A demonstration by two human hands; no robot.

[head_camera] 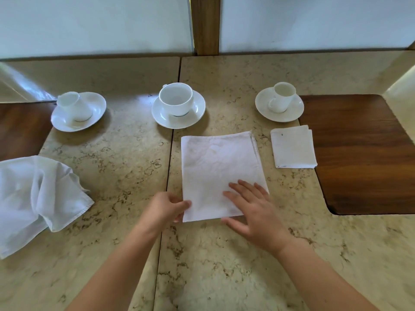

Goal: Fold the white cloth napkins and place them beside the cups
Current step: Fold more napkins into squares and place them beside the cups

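Two hands on half-folded napkin (215, 167), left hand (167, 208) pinching corner

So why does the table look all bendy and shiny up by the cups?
Head view: the wide lens curves the table's edges; window light glares on the stone beside the left saucer and middle saucer; cups cast soft shadows; the forearms at the bottom look slightly blurred.

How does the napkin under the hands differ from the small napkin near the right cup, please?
The middle napkin is larger, folded fewer times; the small napkin is a compact square. The left hand pinches and the right hand presses the middle one; the small one lies untouched below the right cup. Both are white, flat.
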